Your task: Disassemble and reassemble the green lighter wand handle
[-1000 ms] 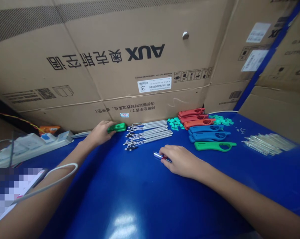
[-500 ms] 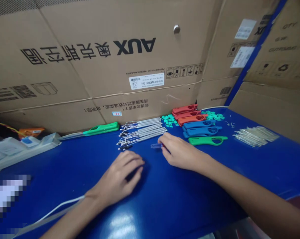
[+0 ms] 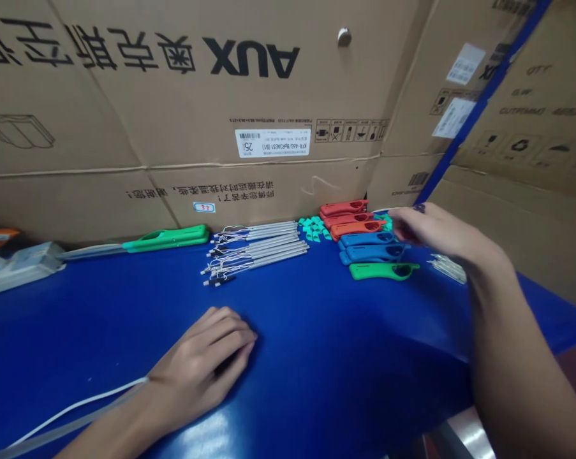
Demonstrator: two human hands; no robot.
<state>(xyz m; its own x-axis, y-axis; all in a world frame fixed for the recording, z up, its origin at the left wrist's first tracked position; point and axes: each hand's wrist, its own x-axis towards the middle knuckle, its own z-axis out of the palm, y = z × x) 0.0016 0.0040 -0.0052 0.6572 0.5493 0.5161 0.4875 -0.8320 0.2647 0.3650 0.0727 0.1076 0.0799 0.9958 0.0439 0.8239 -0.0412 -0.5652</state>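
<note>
Blue worktop, glossy. Nearest: white cable running up to the left wrist. Left hand low over the worktop, knuckles up, fingers curled; palm hidden, so can't tell if it grips anything.

Beyond it, a bundle of grey rods, white wires at their left ends. To their right, a stack of handles, each with a loop: green handle nearest, then blue handles, orange handle, red handles farthest.

Right hand at the right of the stack, fingers bent, fingertips near teal bits. Small dark object shows at its fingers; grip unclear. Clear sticks partly behind this hand.

More teal pieces between rods and stack. Far left, green casing near the cardboard, which stands behind everything.
</note>
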